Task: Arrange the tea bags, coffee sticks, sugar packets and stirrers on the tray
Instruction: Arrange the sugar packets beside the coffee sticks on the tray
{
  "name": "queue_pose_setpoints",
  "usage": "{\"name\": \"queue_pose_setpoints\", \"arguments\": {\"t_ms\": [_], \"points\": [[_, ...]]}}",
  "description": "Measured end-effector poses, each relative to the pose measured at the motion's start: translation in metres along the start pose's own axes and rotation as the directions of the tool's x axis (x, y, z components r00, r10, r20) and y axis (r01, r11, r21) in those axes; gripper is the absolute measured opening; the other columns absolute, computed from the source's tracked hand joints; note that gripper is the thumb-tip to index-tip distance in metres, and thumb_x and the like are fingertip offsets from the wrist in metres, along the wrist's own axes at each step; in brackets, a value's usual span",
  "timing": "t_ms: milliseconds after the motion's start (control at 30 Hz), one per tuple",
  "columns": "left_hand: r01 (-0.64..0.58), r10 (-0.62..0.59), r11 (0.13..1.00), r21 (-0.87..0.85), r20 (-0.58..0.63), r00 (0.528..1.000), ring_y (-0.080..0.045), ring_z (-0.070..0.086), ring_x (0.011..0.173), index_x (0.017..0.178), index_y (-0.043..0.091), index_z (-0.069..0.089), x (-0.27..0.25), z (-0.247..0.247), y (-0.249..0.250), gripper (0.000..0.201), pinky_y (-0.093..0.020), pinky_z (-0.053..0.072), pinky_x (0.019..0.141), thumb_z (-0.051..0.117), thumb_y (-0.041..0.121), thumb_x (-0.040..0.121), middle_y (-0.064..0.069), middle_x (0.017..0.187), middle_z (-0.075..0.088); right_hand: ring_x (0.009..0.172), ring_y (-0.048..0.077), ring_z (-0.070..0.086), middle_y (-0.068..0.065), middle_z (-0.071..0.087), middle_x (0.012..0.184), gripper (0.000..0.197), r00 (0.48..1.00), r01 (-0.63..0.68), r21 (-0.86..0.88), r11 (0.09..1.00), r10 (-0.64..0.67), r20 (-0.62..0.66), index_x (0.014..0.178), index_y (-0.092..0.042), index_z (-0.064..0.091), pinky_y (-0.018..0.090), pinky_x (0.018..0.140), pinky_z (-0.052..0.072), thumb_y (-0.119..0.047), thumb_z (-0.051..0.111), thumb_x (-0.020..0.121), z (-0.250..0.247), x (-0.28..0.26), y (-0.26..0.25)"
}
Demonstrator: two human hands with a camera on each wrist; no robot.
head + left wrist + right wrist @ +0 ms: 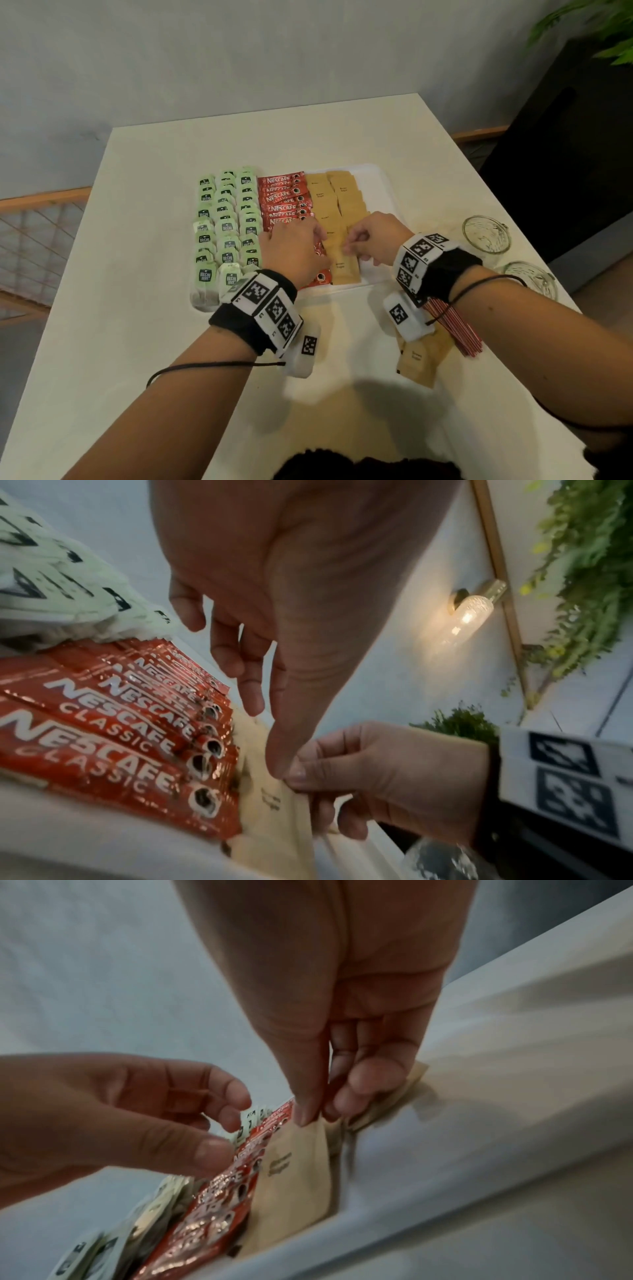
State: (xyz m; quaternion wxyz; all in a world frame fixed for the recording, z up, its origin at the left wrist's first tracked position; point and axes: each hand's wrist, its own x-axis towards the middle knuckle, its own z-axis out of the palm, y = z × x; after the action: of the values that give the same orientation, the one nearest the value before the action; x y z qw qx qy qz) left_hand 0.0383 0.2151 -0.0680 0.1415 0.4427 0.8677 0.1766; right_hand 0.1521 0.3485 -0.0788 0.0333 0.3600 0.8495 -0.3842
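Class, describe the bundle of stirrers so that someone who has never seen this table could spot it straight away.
Start at the white tray in the middle of the table, then come toward the near right edge, under the right hand's wrist. There lies the bundle of stirrers: thin red and white sticks, unlike the flat brown sugar packets beside it.

Both forearms are bare, with no sleeves. Each wrist wears a black fabric wristband [239, 323] carrying a row of white blocks printed with black square fiducial markers [270, 306]. A white camera housing [303, 353] with its own marker hangs under each wrist. A thin black cable [205, 366] loops back along each forearm.
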Motion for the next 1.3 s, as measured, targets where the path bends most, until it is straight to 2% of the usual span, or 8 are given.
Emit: {"name": "queue_pose_setpoints", "arguments": {"t_ms": [100,267,433,600,733,867,1067,1300], "points": [[-0.100,0.084,0.981,0.163,0.102,0.991,-0.020,0.047,0.115,0.102,0.035,0.057,0.000,0.007,0.009,0.031,-0.046,0.028,0.101,0.074,0.043,0.078,0.009,0.112,0.060,0.059,0.005,0.053,-0.009,0.057,0.063,0.008,0.999,0.014,-0.035,0.999,-0.015,-0.030,0.083,-0.020,0.072,0.013,0.047,0.040,-0.025,0.078,0.080,0.000,0.002,-0.001],[-0.180,0.135,0.928,0.328,0.154,0.979,-0.023,0.047,0.116,0.107,0.030,0.060,-0.002,0.015,0.021,0.025,-0.045,0.027,0.101,0.067,0.038,0.084,0.003,0.117,0.059,0.065,0.007,0.054,-0.006,0.058,0.076,0.020,0.991,0.019,0.009,1.000,-0.018,-0.133,0.093,-0.023,0.071,0.016,0.051,0.038,-0.031,0.079,0.077,-0.015,-0.010,0.001],[-0.255,0.233,0.925,0.281,0.109,0.966,-0.020,0.048,0.113,0.107,0.034,0.058,-0.021,0.010,0.038,0.023,-0.045,0.026,0.101,0.065,0.039,0.085,0.008,0.111,0.058,0.062,0.011,0.061,0.000,0.067,0.076,0.014,0.976,0.032,0.123,0.992,-0.005,-0.218,0.094,-0.023,0.071,0.024,0.053,0.052,-0.021,0.076,0.081,-0.039,-0.059,0.020],[-0.308,0.272,0.934,0.182,0.201,0.941,-0.016,0.055,0.104,0.107,0.033,0.058,-0.048,0.018,0.048,0.024,-0.045,0.028,0.103,0.068,0.039,0.085,0.011,0.105,0.060,0.064,0.023,0.066,0.004,0.069,0.079,0.014,0.968,-0.015,0.210,0.978,0.067,-0.243,0.093,-0.022,0.072,0.030,0.061,0.057,-0.021,0.077,0.081,-0.036,-0.115,0.051],[-0.343,0.303,0.931,0.122,0.263,0.916,-0.014,0.058,0.100,0.106,0.032,0.058,-0.068,0.035,0.054,0.021,-0.040,0.031,0.099,0.066,0.030,0.087,0.013,0.099,0.062,0.071,0.013,0.064,-0.001,0.069,0.085,0.017,0.976,-0.082,0.215,0.973,0.122,-0.179,0.093,-0.027,0.072,0.024,0.061,0.052,-0.020,0.078,0.079,-0.018,-0.147,0.072],[-0.289,0.267,0.957,0.030,0.299,0.916,-0.019,0.059,0.102,0.117,0.024,0.055,-0.077,0.051,0.063,0.027,-0.038,0.045,0.092,0.057,0.019,0.091,0.004,0.107,0.064,0.075,0.012,0.065,-0.002,0.069,0.088,0.034,0.984,-0.120,0.201,0.972,0.144,-0.109,0.099,-0.021,0.070,0.016,0.055,0.051,-0.025,0.086,0.070,0.005,-0.165,0.080],[-0.134,0.153,0.988,-0.077,0.347,0.925,-0.026,0.059,0.108,0.126,0.012,0.054,-0.078,0.060,0.075,0.031,-0.034,0.049,0.089,0.048,0.013,0.095,-0.010,0.119,0.062,0.085,0.009,0.057,-0.009,0.058,0.095,0.062,0.972,-0.131,-0.042,0.990,0.120,-0.202,0.097,-0.025,0.059,0.027,0.077,0.051,-0.048,0.091,0.050,0.031,-0.172,0.077],[-0.115,0.146,0.987,-0.112,0.328,0.933,-0.023,0.065,0.094,0.088,0.007,0.072,-0.077,0.063,0.076,0.017,-0.031,0.050,0.078,0.057,0.015,0.090,-0.007,0.097,0.072,0.087,0.013,0.054,-0.007,0.055,0.095,0.049,0.975,-0.123,-0.045,0.991,0.112,-0.194,0.091,-0.022,0.056,0.027,0.074,0.046,-0.033,0.090,0.058,0.036,-0.175,0.079]]}}
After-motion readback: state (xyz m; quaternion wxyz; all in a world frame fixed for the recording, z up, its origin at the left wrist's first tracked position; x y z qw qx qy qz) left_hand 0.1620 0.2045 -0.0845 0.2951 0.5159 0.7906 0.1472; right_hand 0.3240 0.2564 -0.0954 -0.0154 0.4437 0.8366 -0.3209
